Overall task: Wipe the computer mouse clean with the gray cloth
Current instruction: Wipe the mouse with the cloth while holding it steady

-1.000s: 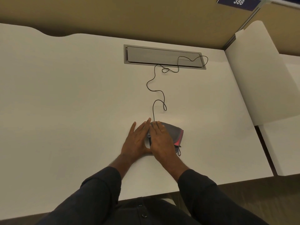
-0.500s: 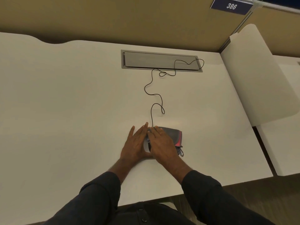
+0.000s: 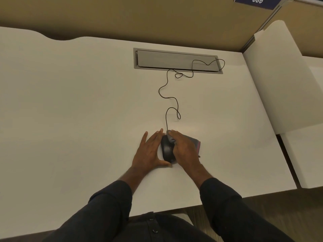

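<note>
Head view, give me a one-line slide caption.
Left hand steadies a black mouse while the right hand rubs a cloth along it.

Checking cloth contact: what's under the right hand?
The gray cloth, its red-trimmed edge showing, and the right side of the black mouse. The right hand hides where cloth meets mouse.

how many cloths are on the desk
1. The gray cloth lies right of the mouse, mostly under the right hand. Nothing suggests another.

Single head-worn view, steep downward look, desk (image 3: 70, 119) close below, facing the partition (image 3: 122, 14)
</note>
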